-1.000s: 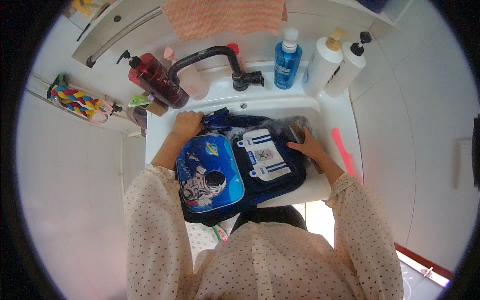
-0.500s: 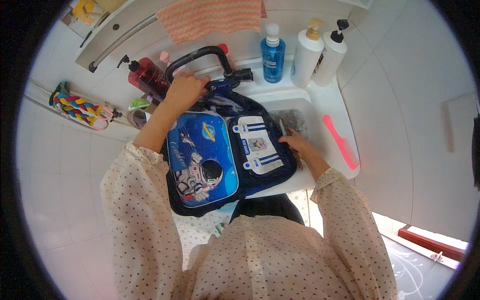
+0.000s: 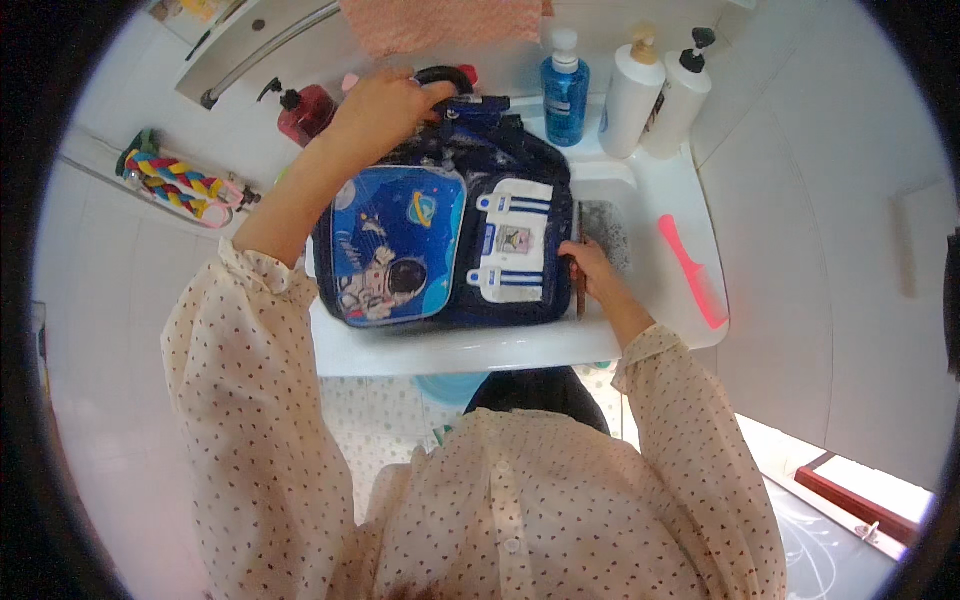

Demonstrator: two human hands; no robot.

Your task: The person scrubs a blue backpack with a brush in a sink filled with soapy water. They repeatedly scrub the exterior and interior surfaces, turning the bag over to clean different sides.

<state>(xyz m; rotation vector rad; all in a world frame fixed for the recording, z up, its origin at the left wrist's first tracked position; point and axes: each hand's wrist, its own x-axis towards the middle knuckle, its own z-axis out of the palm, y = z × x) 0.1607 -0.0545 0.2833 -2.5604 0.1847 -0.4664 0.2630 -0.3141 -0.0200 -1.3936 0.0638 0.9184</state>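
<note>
A dark blue school backpack (image 3: 455,250) lies over the white sink, its front up. One pocket bears an astronaut picture on blue; the other has a white flap with two striped straps. My left hand (image 3: 392,105) is closed on the top end of the bag, by the handle, its fingertips partly hidden. On the bag's right edge, my right hand (image 3: 592,265) is closed around a narrow brown brush (image 3: 581,292), held upright alongside the bag. The bristles are hard to make out. Behind my left hand a black faucet (image 3: 445,78) is mostly covered.
The sink basin (image 3: 625,195) holds greyish suds. A pink comb (image 3: 692,270) lies on the right rim. Along the back stand a blue pump bottle (image 3: 565,95), two white pump bottles (image 3: 630,100) and a red bottle (image 3: 305,115). An orange towel (image 3: 440,25) hangs above.
My left hand has lifted and pulled the backpack away from me, up toward the faucet. Its lower edge now rests on the sink's front rim instead of hanging past it. My right hand keeps the brush.
</note>
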